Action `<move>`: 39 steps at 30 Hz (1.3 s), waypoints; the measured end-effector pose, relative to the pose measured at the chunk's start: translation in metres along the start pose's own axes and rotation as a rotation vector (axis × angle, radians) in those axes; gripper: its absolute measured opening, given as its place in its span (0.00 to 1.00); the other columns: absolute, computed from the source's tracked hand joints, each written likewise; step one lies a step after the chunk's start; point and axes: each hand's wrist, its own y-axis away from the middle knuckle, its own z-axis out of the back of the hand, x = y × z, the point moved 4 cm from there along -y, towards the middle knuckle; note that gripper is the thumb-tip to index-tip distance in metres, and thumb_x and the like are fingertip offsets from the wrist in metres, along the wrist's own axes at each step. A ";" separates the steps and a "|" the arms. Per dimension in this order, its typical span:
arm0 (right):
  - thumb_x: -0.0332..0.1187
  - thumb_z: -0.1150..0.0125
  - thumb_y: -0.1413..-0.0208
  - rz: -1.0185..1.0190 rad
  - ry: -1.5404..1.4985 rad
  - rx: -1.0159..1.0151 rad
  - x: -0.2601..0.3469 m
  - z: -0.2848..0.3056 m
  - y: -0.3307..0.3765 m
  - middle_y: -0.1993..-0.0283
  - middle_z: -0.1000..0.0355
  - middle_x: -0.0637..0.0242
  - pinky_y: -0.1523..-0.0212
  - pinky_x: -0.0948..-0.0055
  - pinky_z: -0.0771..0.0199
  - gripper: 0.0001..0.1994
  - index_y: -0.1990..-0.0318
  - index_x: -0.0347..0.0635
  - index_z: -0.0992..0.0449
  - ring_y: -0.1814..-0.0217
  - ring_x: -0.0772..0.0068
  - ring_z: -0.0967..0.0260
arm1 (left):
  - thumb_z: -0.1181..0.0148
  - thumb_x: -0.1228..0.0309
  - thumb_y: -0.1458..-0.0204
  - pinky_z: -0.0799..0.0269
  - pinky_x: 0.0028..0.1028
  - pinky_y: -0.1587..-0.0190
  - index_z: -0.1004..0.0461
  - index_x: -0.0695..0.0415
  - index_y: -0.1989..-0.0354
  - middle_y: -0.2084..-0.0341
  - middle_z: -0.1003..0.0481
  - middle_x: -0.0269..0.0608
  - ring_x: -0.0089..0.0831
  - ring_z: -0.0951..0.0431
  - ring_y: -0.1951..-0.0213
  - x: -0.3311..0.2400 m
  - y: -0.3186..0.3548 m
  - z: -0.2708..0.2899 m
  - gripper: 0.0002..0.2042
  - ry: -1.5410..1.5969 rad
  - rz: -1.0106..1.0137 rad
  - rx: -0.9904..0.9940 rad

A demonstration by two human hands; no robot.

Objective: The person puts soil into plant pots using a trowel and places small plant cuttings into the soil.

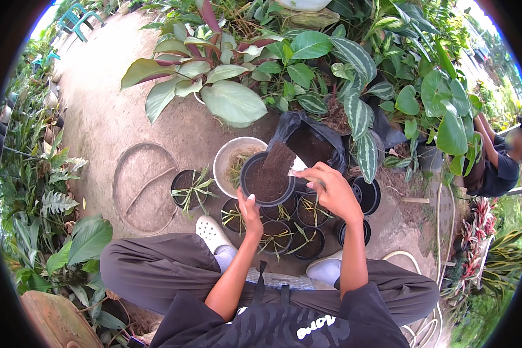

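My left hand (pixel 249 213) grips the near left side of a black plant pot (pixel 271 203), which is tilted and holds dark soil. Over the pot's far right side, my right hand (pixel 332 190) pinches the white end of a soil-coated scoop (pixel 280 158). Dark soil lies along the scoop's blade, which overlaps the pot's opening. Just behind stands an open black plastic bag (pixel 337 145) with soil inside. A pale basin (pixel 219 168) with grassy plant bits sits to the left, partly hidden by the pot.
Several small black pots with spiky seedlings (pixel 275 236) cluster between my feet. Another potted seedling (pixel 191 188) stands left, near a hoop (pixel 122 203) on the ground. Empty black pots (pixel 365 194) stand right. Large leafy plants (pixel 232 101) crowd the far side. A hose (pixel 439 232) and another person (pixel 499 165) are at right.
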 end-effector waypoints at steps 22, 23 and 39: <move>0.18 0.37 0.53 0.013 0.388 -0.036 0.020 0.000 0.012 0.65 0.30 0.64 0.54 0.61 0.32 0.21 0.52 0.52 0.14 0.56 0.60 0.28 | 0.48 0.56 0.43 0.48 0.18 0.75 0.41 0.63 0.32 0.58 0.27 0.35 0.15 0.37 0.73 -0.003 -0.005 0.006 0.32 -0.120 -0.090 -0.013; 0.18 0.37 0.53 0.006 0.401 -0.047 0.021 0.002 0.013 0.65 0.30 0.64 0.55 0.61 0.32 0.21 0.52 0.52 0.14 0.56 0.59 0.28 | 0.48 0.56 0.43 0.49 0.19 0.76 0.41 0.63 0.33 0.58 0.27 0.35 0.15 0.38 0.73 -0.003 -0.005 0.007 0.32 -0.135 -0.084 -0.012; 0.20 0.42 0.52 -0.121 0.234 0.243 0.021 -0.012 0.021 0.65 0.28 0.63 0.56 0.60 0.30 0.21 0.53 0.54 0.14 0.56 0.57 0.26 | 0.46 0.53 0.43 0.34 0.33 0.40 0.35 0.73 0.38 0.48 0.24 0.55 0.37 0.24 0.46 -0.009 -0.002 0.004 0.34 -0.204 -0.123 0.085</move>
